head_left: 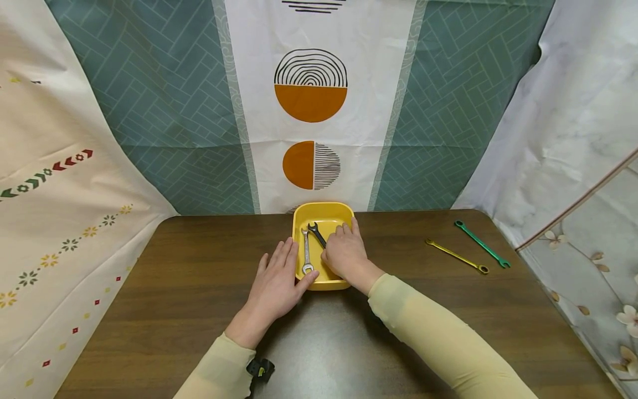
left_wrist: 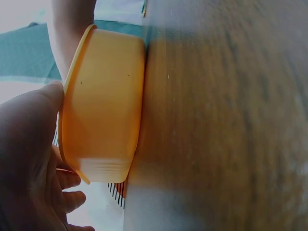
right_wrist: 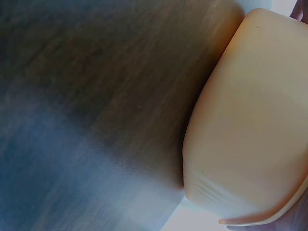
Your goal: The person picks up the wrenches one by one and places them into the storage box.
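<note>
A yellow tray [head_left: 326, 285] stands on the table near its back edge. Inside it, a silver wrench [head_left: 306, 252] lies along the left side. Beside that is a black wrench [head_left: 317, 235], its open jaw toward the back and its near end hidden under my right hand [head_left: 346, 256]. That hand reaches into the tray's right side, fingers bent around the black wrench's covered end. My left hand [head_left: 276, 280] rests against the left rim, fingers fairly straight and the thumb across the front corner. The left wrist view shows the thumb on the rim of the tray [left_wrist: 103, 101].
Off to the right on the brown wooden table [head_left: 199, 288] lie a yellow wrench [head_left: 456, 255] and a green wrench [head_left: 482, 244]. A patterned curtain [head_left: 314, 166] hangs behind the table, with pale cloth [head_left: 75, 221] at the left.
</note>
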A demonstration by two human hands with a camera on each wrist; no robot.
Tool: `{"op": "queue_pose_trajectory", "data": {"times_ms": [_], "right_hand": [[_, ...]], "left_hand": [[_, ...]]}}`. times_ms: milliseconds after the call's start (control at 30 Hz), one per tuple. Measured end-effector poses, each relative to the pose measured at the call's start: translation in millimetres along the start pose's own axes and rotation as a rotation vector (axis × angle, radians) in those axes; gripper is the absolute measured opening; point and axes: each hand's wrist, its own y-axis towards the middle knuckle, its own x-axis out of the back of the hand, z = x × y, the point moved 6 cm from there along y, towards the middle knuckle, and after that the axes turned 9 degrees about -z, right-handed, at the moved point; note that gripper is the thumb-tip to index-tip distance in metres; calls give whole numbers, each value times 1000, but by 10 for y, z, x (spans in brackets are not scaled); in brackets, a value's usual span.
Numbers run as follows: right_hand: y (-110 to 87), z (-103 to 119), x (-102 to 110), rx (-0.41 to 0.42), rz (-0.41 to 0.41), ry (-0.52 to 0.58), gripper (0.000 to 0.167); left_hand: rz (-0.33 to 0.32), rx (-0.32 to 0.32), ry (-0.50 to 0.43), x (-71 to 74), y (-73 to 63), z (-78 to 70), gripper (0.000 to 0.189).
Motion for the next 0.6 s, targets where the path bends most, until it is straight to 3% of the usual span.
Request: {"op": "queue_pose_trajectory", "data": {"times_ms": [267,600], "right_hand": [[16,-3,-12,1,-15,-8,38],[12,-13,16,-13,-44,36,44]], "left_hand": [[-12,-4,-5,6,0,0,94],[10,3,0,-11,8,7,94]]}}
